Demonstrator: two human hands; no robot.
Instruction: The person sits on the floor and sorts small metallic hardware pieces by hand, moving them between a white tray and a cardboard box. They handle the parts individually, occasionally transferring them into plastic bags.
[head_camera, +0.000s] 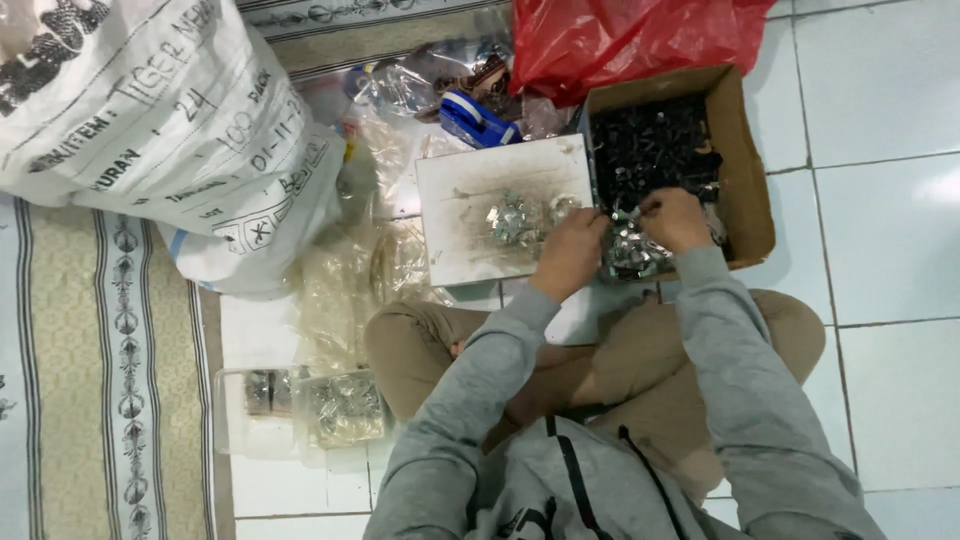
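I sit cross-legged on a tiled floor in a grey hooded top. My left hand (571, 250) and my right hand (675, 217) meet at the front edge of a brown cardboard box (752, 170) full of small black parts (652, 150). Both hands pinch a small shiny piece (624, 213) between them. A heap of small silvery pieces (632, 256) lies just under the hands. A scuffed white board (470, 215) lies left of the box with a small pile of silvery pieces (515, 218) on it, next to my left hand.
A large white woven sack (150, 110) lies at the upper left on a patterned mat (110, 380). A red plastic bag (630, 40) sits behind the box. Clear plastic bags (350, 280), a blue object (475, 118) and clear tubs of parts (340, 408) lie around.
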